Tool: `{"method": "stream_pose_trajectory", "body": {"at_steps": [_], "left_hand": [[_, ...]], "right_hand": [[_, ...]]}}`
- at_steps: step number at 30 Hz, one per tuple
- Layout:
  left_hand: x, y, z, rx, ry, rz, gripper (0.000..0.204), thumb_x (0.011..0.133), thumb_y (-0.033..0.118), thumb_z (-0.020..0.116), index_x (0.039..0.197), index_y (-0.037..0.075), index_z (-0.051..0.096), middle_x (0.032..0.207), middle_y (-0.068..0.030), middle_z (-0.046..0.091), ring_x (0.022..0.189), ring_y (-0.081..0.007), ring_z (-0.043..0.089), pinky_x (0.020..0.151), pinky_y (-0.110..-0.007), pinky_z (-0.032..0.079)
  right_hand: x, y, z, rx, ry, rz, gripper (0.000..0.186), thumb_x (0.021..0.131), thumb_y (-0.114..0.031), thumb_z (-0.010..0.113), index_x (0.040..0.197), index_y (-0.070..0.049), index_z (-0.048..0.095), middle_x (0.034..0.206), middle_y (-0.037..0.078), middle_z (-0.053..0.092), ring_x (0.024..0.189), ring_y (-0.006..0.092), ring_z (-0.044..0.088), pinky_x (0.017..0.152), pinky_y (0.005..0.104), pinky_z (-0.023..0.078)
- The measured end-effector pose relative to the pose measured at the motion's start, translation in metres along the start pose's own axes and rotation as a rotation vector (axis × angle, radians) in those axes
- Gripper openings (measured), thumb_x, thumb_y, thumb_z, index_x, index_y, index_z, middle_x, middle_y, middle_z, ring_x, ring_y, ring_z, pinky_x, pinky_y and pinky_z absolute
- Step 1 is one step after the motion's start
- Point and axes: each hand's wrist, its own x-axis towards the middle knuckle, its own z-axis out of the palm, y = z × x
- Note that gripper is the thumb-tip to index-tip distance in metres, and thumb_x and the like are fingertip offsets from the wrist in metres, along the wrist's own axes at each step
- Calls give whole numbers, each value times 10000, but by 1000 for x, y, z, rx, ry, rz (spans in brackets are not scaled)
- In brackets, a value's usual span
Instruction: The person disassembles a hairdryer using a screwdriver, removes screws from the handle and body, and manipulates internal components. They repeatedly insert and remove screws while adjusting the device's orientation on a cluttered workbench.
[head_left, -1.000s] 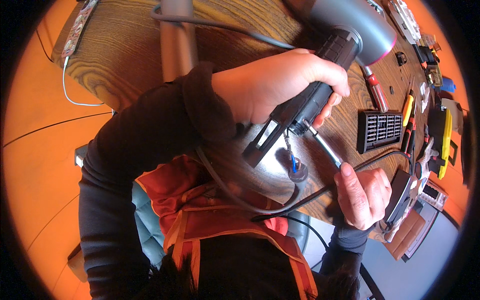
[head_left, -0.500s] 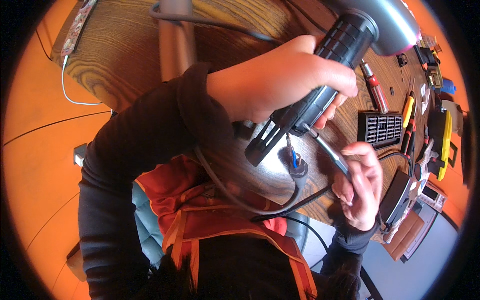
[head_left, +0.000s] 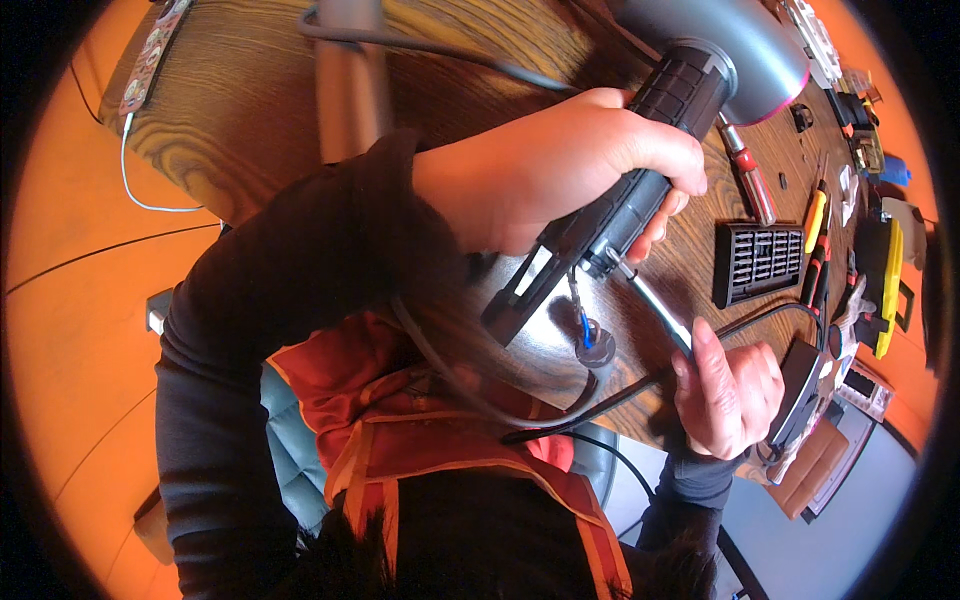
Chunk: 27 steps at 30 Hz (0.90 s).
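My left hand [head_left: 565,165] wraps round the black handle of a hair dryer [head_left: 738,58], whose grey head with a pink rim points to the upper right. The handle slants down to the left, and its lower end shows an open slotted frame. In my right hand [head_left: 735,400] the fingers close on a screwdriver [head_left: 655,305], its shaft running up to the handle's lower part. Its tip meets the small fittings there, though exact contact is hard to see. Blue and other thin wires [head_left: 585,325] lead from the handle to a grey power cord [head_left: 590,375].
A black bit case [head_left: 760,262] and a red-handled screwdriver [head_left: 755,185] lie on the wooden table [head_left: 230,90] to the right. Beyond are a yellow-handled tool [head_left: 817,215] and a yellow-black case [head_left: 885,290]. A grey post [head_left: 350,90] stands at the far side. Dark cords cross the table's near edge.
The hair dryer has shifted a little to the left and down in my left hand. My right hand's fingers have curled in further round the screwdriver.
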Motion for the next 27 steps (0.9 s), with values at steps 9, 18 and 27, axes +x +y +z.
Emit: {"method": "stream_pose_trajectory", "body": {"at_steps": [9, 18, 27], "left_hand": [[-6, 11, 1, 197, 44, 106, 170, 738, 165, 582, 752, 9, 515, 568, -59, 519, 487, -118, 526, 461, -240, 447], [1, 1, -4, -74, -53, -1, 150, 794, 161, 510, 836, 30, 451, 583, -32, 488, 457, -116, 470, 449, -233, 397], [1, 0, -7, -67, -74, -139, 191, 788, 174, 531, 888, 30, 454, 603, -28, 506, 475, -124, 486, 465, -235, 419]], "right_hand": [[3, 6, 6, 1561, -346, 1073, 343, 863, -232, 537, 968, 92, 580, 526, -23, 442, 444, 38, 330, 418, 190, 244], [7, 4, 0, 160, 25, 16, 355, 632, -94, 626, 986, -100, 641, 748, 87, 584, 575, 175, 541, 476, 263, 408], [7, -5, -3, 99, -62, 0, 382, 573, -57, 693, 948, -129, 667, 626, 10, 433, 510, 140, 430, 456, 266, 373]]}}
